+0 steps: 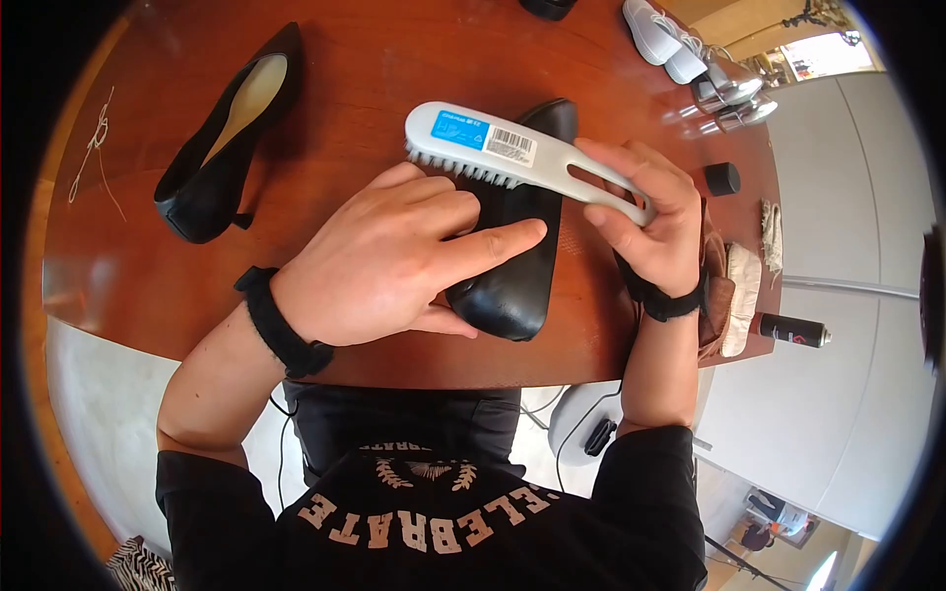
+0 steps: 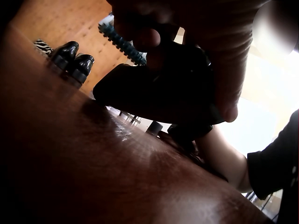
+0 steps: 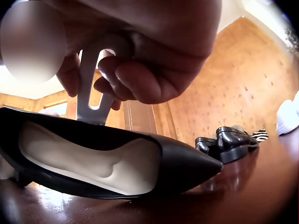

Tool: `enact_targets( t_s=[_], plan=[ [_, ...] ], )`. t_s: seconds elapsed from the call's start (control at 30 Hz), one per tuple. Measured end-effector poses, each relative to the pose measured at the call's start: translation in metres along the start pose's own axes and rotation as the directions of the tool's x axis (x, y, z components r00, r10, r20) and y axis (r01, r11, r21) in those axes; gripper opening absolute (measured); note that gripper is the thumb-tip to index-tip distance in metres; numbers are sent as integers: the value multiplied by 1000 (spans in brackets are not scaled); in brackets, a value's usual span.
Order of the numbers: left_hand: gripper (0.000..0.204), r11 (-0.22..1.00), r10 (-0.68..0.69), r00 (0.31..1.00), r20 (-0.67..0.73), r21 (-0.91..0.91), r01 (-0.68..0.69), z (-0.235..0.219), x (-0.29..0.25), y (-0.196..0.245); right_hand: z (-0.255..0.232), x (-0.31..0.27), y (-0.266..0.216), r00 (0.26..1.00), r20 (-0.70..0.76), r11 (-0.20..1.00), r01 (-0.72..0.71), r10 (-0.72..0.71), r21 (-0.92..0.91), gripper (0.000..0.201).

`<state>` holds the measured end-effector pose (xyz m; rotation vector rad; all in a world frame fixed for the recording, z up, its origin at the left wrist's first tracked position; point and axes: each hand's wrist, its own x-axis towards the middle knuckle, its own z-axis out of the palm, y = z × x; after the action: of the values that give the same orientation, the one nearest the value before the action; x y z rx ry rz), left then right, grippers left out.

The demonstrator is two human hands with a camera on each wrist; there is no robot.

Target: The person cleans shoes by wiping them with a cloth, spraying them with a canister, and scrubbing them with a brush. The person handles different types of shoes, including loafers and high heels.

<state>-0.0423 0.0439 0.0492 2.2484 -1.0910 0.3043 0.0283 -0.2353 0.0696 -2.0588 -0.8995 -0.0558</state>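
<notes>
A black pointed shoe lies on its side near the table's front edge, its pale insole showing in the right wrist view. My left hand grips this shoe around its heel part, index finger laid along it. In my right hand is the handle of a white brush with a blue label, bristles facing down over the shoe's side. From the right wrist, my right hand curls round the slotted handle.
The matching black shoe stands on the table at the left, beside a pale string. White sneakers, shiny shoes, a small black cylinder, cloths and a dark can are at the right.
</notes>
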Motion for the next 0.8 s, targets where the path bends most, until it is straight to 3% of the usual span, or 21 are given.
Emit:
enact_targets(
  t_s=[0.07,0.2,0.23,0.37,0.5,0.63,0.73,0.8],
  plan=[
    [86,1000,6,1000,-3,-1,-6,0,0,0,2,0,-2,1000,-4,1000,-12,12,-12,43],
    [85,1000,-6,1000,2,-1,6,-1,1,1,10,4,11,969,-246,999,15,-25,-44,45],
    [85,1000,-6,1000,2,-2,6,0,1,1,9,4,10,967,-253,996,15,-35,-83,46],
    [86,1000,-4,1000,4,-4,4,0,1,1,3,1,-3,1000,7,999,-2,2,-51,45],
    [89,999,-29,1000,4,-22,29,-3,1,1,10,4,16,981,-186,998,56,-59,-20,38],
    [92,996,-56,998,7,-65,57,-5,1,-1,3,3,24,889,-368,950,-308,270,-45,35],
    [94,993,-84,996,39,-82,87,-8,1,0,-2,2,45,844,-382,892,-441,377,-95,34],
    [97,991,-101,994,51,-81,105,-9,1,-1,1,1,46,860,-379,919,-390,342,-55,35]
  ],
)
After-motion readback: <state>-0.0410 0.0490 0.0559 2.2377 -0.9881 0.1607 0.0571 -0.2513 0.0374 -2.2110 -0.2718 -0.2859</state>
